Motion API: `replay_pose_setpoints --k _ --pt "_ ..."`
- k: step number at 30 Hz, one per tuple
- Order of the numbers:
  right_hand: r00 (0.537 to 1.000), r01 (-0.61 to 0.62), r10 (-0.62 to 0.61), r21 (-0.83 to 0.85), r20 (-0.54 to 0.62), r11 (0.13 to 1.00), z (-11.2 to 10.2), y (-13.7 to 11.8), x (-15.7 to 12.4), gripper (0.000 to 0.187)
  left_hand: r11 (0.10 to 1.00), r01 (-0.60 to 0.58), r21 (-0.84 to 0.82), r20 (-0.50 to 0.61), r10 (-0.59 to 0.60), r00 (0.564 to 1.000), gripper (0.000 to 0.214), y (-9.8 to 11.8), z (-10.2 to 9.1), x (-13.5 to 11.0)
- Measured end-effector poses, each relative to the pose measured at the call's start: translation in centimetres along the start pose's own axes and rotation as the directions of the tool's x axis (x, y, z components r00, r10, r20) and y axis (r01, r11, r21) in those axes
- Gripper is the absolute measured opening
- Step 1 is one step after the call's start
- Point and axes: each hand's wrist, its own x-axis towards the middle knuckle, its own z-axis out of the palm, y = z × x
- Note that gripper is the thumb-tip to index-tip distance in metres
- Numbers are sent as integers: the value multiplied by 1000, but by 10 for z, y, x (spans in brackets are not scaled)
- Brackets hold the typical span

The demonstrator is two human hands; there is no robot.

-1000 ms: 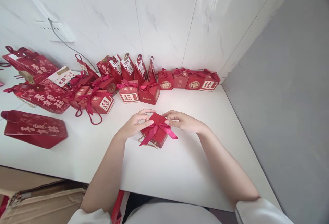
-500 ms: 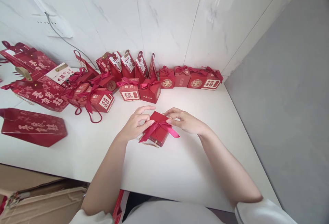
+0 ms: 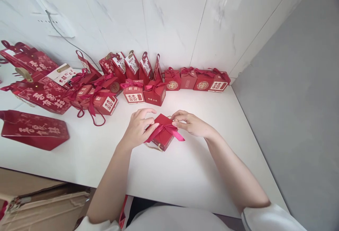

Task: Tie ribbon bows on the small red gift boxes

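A small red gift box sits on the white table in front of me, with a gold cord handle lying at its lower left. Across its top runs a bright pink-red ribbon tied in a bow. My left hand pinches the bow's left loop between thumb and finger, its index finger stretched out beyond. On the other side, my right hand pinches the right loop, with its fingers curled. The parts of the loops inside both pinches are hidden.
Along the tiled wall stand several red gift boxes with ribbons. Red gift bags crowd the left, and one lies nearer. A cardboard box is below the table's front edge. A grey panel bounds the right side.
My left hand has shifted slightly, and its palm now covers more of the left ribbon tail. My right hand and the box stay nearly in place.
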Motion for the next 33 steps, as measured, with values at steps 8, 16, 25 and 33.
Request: replay_pose_setpoints --k 8,16,25,33 --pt "999 -18 16 58 31 998 -11 -6 -6 35 997 6 -83 -54 -11 998 35 3 -2 -1" --pt "998 -65 65 18 -2 998 -7 1 -3 34 953 104 -285 43 -95 995 40 2 5 2" --pt "901 148 -272 -351 -337 925 9 -19 -8 17 754 273 -598 141 -236 961 39 -12 20 6" --pt "886 230 -457 -783 -77 578 87 -29 -1 17 748 253 -613 80 -260 962 39 -11 23 9"
